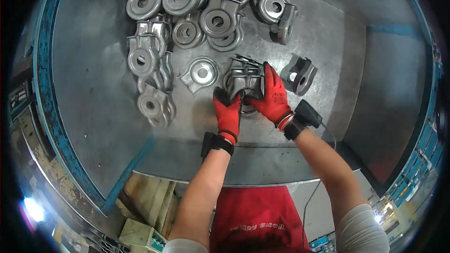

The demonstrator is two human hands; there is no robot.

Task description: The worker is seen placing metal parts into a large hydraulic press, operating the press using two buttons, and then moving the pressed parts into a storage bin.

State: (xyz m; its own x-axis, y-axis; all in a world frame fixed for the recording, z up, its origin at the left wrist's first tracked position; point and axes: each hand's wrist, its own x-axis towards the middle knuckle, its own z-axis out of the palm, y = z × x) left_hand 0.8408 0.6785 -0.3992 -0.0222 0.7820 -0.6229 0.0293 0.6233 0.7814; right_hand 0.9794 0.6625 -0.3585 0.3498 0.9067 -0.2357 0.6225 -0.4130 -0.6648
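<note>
Both my hands wear red gloves with black fingertips. In the middle of the metal tray stands a small stack of stamped metal brackets (245, 78), each with a round, holed end. My left hand (228, 113) grips the near left side of this stack, its fingers bent against the metal. Along the stack's right side lies my right hand (273, 97), thumb curled at the near edge and fingers stretched up the side. A single bracket (202, 71) lies flat just left of the stack. Another bracket (302, 78) rests on its side to the right, beyond my right hand.
Piled brackets (218, 18) cover the far middle of the tray, with more stacked down the left (143, 61). A steel tray (89, 84) with high walls and blue edges surrounds them. Black straps circle both wrists; a cable (332, 140) hangs from the right one.
</note>
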